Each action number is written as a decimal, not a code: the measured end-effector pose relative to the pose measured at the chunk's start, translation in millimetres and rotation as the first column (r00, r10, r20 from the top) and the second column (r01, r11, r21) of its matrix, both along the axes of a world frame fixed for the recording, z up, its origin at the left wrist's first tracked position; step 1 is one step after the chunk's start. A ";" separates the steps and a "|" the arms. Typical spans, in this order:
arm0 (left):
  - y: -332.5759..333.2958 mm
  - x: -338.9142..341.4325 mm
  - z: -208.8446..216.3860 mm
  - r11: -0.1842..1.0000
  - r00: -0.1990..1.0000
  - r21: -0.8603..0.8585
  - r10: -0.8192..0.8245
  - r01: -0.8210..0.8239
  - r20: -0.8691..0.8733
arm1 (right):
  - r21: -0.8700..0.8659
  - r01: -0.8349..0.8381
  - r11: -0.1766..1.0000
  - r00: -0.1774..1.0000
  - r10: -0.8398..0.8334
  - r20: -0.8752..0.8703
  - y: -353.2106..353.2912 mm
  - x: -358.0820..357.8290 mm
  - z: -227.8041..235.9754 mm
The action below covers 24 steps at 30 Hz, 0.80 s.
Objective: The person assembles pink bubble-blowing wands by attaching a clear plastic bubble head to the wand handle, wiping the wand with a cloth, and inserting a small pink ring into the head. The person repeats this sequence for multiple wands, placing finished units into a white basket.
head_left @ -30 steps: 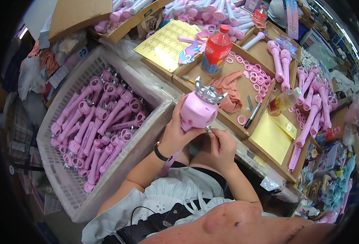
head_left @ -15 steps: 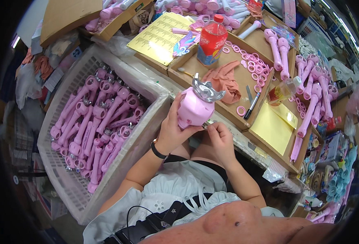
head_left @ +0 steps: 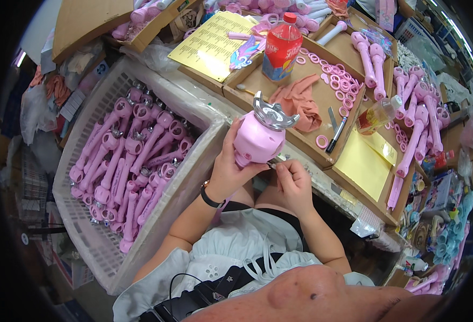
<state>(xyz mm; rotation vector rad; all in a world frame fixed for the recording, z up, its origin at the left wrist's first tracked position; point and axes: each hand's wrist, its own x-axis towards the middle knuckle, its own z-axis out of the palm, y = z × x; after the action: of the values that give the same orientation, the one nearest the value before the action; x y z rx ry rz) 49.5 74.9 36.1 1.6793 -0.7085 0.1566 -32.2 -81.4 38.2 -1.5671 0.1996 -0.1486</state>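
Note:
My left hand (head_left: 227, 167) is wrapped round a pink toy wand (head_left: 257, 142), its rounded head tilted up and topped by a silver crown (head_left: 273, 115). A strip of pink, perhaps its handle, shows beside my left wrist. Close to the lower right of the wand's head, my right hand (head_left: 296, 187) is closed in a pinch on something small and dark; its kind is hard to make out. Both hands are above my lap, between the white crate (head_left: 201, 155) and the workbench.
Many similar pink wands (head_left: 121, 161) fill the crate on my left. Cardboard trays on the bench hold pink rings (head_left: 344, 86), an orange cloth (head_left: 298, 102), a red-labelled bottle (head_left: 282, 48), a black marker (head_left: 334, 138), a clear bottle (head_left: 378, 115) and yellow paper (head_left: 362, 174).
The whole view has shifted slightly. The wand is still in my left hand, its head turned a little, and my right hand stays pinched beside it.

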 end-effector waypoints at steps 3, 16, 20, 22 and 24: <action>0.0 -0.4 -0.1 1.000 1.000 0.005 -0.001 0.001 -0.006 | -0.206 0.071 0.976 0.993 -0.049 0.110 4.1 -2.4 2.3; 1.0 -6.1 -8.5 0.997 0.997 0.060 0.042 -0.046 0.060 | -0.144 -0.013 0.989 0.995 0.027 0.095 -6.2 -6.9 -15.2; 3.3 -12.2 -14.4 0.994 0.997 0.102 0.025 -0.032 0.071 | 0.454 -0.050 0.889 0.989 0.108 -0.103 -5.0 -15.1 -16.9; 4.7 -11.7 -20.1 0.996 1.000 0.088 -0.017 0.015 0.022 | 0.444 -0.118 0.888 0.970 0.199 -0.139 -6.3 -22.0 -11.3; 7.5 -8.7 -26.9 0.997 0.999 -0.074 -0.009 0.006 -0.037 | 0.325 -0.176 0.929 0.929 0.266 -0.258 -16.5 -27.6 -4.5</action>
<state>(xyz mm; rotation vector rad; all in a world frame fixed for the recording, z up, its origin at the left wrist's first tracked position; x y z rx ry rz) 40.8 82.4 9.1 1.6052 -0.6733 0.1444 -59.8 -98.0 33.8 -1.2923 0.2644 0.2905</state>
